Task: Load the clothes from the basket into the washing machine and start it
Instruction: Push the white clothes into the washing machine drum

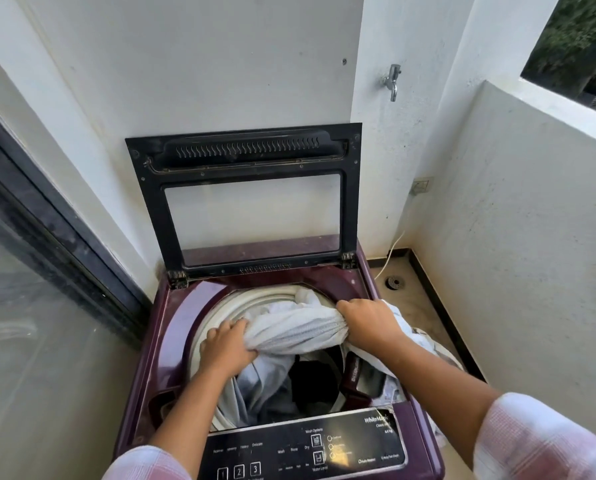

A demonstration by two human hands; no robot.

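A maroon top-loading washing machine [172, 341] stands in front of me with its black-framed lid [154, 202] raised against the wall. A large white cloth [296, 330] is bunched over the drum opening. My left hand [225, 346] grips its left end and my right hand [367, 322] grips its right end, both above the drum. Part of the cloth trails over the machine's right side. Dark and grey clothes [307, 379] lie inside the drum. The black control panel [303, 448] is at the near edge. No basket is in view.
A glass sliding door [30, 289] runs along the left. White walls close in behind and to the right, with a tap [392, 79] and a wall socket [422, 184] with a cord. A floor drain [394, 282] sits on the tiled floor to the right.
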